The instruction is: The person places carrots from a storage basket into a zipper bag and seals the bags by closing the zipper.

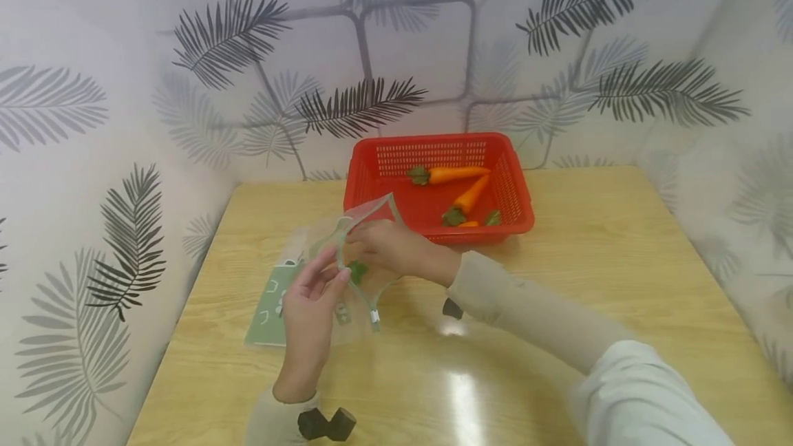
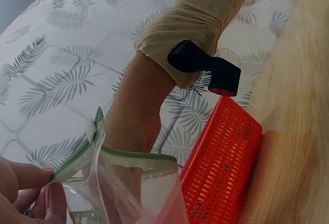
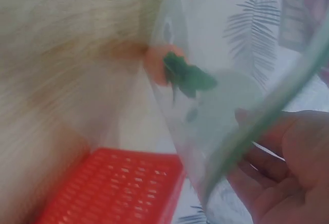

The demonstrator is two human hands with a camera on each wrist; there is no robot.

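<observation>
A clear zip bag (image 1: 272, 312) with a green printed panel stands tilted on the table, its mouth spread apart. My left hand (image 1: 312, 298) pinches the near side of the green-edged rim (image 2: 139, 158) between thumb and fingers. My right hand (image 1: 387, 246) reaches in through the mouth, fingers loosely bent and apart from the carrot. Lower down in the bag lies that carrot (image 3: 158, 66), its green leaves (image 3: 190, 77) showing through the plastic. A white slider (image 1: 374, 316) sits at the rim's near end.
Behind the bag, a red plastic basket (image 1: 523, 219) stands against the leaf-patterned wall. Inside it are an orange carrot (image 1: 458, 174), a second carrot (image 1: 473, 193) and part of another. The wooden table (image 1: 595, 253) extends to the right and toward me.
</observation>
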